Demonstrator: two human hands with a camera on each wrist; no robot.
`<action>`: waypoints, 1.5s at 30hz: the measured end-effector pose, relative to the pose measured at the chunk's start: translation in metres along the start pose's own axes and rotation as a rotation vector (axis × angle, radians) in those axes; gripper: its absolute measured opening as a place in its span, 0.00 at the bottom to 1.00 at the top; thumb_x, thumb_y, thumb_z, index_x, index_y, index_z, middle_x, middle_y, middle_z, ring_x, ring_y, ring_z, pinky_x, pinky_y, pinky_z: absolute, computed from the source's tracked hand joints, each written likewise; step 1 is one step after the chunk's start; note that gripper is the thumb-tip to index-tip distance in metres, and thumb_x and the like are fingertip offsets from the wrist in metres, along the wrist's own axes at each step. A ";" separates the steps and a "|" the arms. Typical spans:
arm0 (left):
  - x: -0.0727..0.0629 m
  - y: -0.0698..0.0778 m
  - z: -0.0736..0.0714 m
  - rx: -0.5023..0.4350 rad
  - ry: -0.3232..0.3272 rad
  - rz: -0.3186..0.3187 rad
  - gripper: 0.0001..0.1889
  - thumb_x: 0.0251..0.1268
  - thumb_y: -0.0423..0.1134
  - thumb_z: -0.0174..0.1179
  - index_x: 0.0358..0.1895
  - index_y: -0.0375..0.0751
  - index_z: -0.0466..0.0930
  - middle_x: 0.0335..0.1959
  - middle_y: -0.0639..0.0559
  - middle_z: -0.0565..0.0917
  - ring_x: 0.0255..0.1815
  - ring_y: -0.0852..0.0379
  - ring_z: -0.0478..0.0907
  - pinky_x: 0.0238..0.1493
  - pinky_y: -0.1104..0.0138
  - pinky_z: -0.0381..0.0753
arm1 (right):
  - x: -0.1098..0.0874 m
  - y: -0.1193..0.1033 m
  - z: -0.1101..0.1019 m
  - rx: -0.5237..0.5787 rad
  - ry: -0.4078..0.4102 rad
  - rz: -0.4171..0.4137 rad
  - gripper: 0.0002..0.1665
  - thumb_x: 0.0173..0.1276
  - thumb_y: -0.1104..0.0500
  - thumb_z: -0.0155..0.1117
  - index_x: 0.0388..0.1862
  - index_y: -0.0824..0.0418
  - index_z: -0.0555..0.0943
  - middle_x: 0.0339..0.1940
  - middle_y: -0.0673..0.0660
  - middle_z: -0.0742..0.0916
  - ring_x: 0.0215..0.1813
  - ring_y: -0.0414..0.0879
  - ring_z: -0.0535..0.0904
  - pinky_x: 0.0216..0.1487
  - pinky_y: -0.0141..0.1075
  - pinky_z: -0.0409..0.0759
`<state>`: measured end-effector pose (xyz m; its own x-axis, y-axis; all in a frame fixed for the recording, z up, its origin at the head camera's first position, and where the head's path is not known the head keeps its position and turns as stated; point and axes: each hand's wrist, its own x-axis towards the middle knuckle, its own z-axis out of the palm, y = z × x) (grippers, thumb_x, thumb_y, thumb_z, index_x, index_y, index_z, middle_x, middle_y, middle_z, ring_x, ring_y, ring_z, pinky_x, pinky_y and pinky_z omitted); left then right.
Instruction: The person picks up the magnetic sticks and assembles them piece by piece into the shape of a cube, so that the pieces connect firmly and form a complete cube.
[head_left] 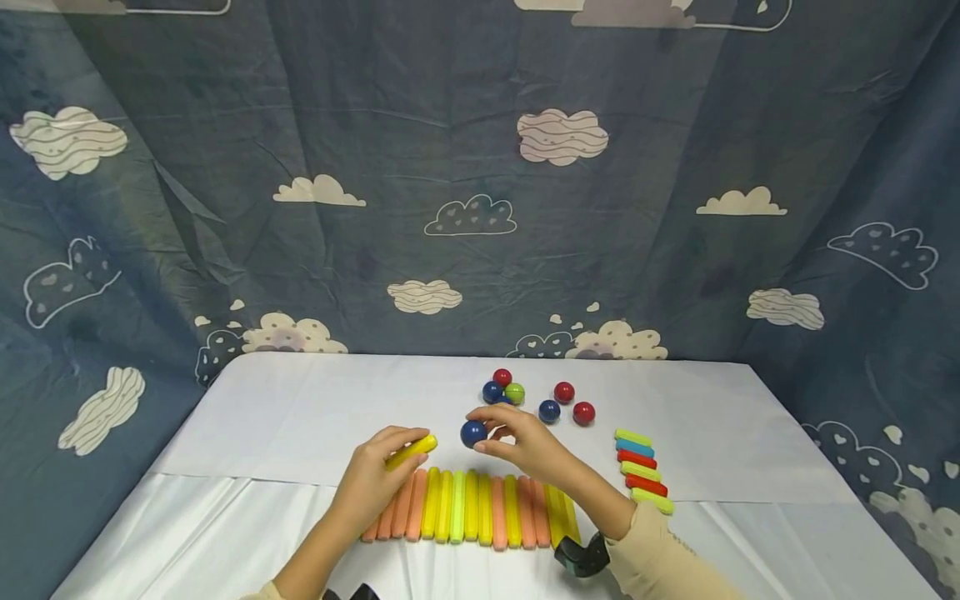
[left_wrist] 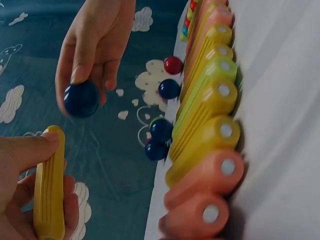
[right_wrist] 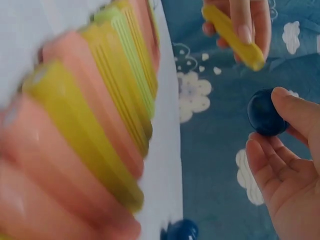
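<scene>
In the head view my left hand (head_left: 375, 471) grips a yellow stick (head_left: 412, 451) with grooved sides, its end pointing toward the right hand. My right hand (head_left: 528, 442) pinches a dark blue ball (head_left: 473, 433) between thumb and fingertips. Ball and stick are a short gap apart, both held above the table, as the left wrist view also shows with the blue ball (left_wrist: 81, 100) beyond the tip of the yellow stick (left_wrist: 50, 185). Below the hands lies a row of yellow, orange and green sticks (head_left: 457, 507), side by side. Pale round discs show on their near ends in the left wrist view.
Behind the right hand sit several loose balls: red (head_left: 583, 413), blue (head_left: 549, 411) and green (head_left: 514, 393). Shorter coloured sticks (head_left: 642, 471) form a column at the right. A white cloth covers the table (head_left: 300, 408); a dark cloud-patterned curtain (head_left: 465, 258) hangs around it.
</scene>
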<state>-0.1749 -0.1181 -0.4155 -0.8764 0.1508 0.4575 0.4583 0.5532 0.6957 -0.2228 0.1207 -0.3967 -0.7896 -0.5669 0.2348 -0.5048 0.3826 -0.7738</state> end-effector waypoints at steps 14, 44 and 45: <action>0.002 0.006 0.015 -0.014 -0.170 -0.002 0.21 0.57 0.36 0.61 0.56 0.46 0.72 0.42 0.57 0.79 0.39 0.61 0.75 0.42 0.65 0.76 | 0.000 -0.008 0.015 0.093 0.005 0.009 0.21 0.60 0.61 0.62 0.54 0.61 0.74 0.48 0.51 0.79 0.45 0.43 0.76 0.51 0.37 0.73; 0.018 0.008 0.016 -0.394 -0.021 -0.141 0.30 0.61 0.27 0.52 0.63 0.61 0.59 0.43 0.46 0.69 0.31 0.52 0.75 0.31 0.64 0.79 | -0.112 0.051 -0.020 -0.097 -0.028 0.473 0.59 0.37 0.40 0.75 0.67 0.56 0.59 0.66 0.62 0.64 0.63 0.60 0.61 0.59 0.55 0.58; 0.018 0.008 0.016 -0.389 -0.015 -0.145 0.29 0.62 0.30 0.53 0.63 0.61 0.60 0.42 0.47 0.69 0.29 0.53 0.75 0.29 0.63 0.79 | -0.112 0.052 -0.019 -0.113 -0.036 0.484 0.60 0.37 0.39 0.75 0.68 0.57 0.59 0.66 0.63 0.64 0.64 0.60 0.59 0.59 0.54 0.58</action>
<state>-0.1891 -0.0977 -0.4108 -0.9367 0.1074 0.3334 0.3494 0.2192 0.9110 -0.1673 0.2181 -0.4517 -0.9312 -0.3286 -0.1574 -0.1194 0.6833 -0.7203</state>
